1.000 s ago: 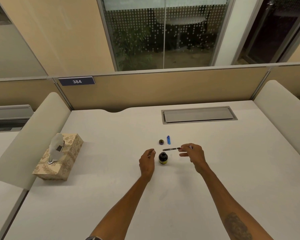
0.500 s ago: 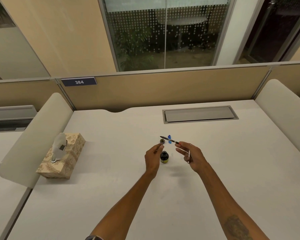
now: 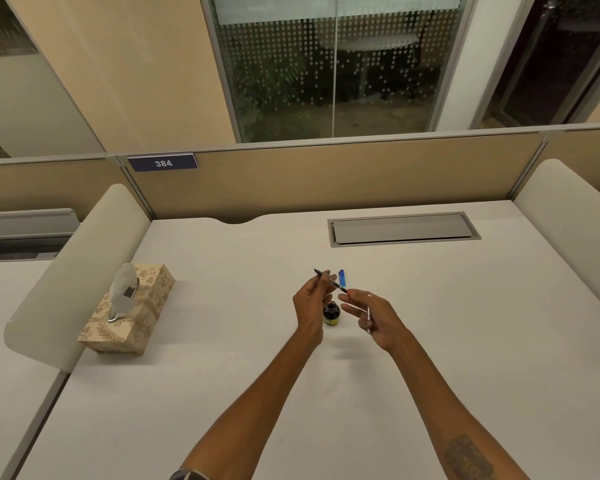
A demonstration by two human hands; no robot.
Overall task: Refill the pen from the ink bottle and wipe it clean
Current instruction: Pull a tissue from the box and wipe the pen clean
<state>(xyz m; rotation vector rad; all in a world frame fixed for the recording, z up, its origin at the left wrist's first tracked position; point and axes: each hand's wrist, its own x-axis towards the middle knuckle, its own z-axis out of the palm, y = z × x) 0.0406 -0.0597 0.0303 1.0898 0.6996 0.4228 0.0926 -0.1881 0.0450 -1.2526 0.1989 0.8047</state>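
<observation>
The small dark ink bottle (image 3: 331,314) stands uncapped on the white desk (image 3: 222,358), between my two hands. Just above it, a thin dark pen section (image 3: 333,283) slants with its tip pointing up and left. My left hand (image 3: 309,301) pinches that section near the tip. My right hand (image 3: 373,315) touches its rear end with thumb and forefinger, and its lower fingers curl round a silver pen barrel (image 3: 368,318). A small blue piece (image 3: 342,278) lies on the desk just behind the pen.
A patterned tissue box (image 3: 129,313) with a tissue sticking out sits at the left by a curved divider (image 3: 84,265). A grey cable hatch (image 3: 402,230) is set into the desk at the back. A second divider (image 3: 568,230) borders the right side.
The pen section has risen and tilted, tip up and left. My left hand has come up from beside the bottle and pinched it. The small dark bottle cap is now hidden behind my left fingers.
</observation>
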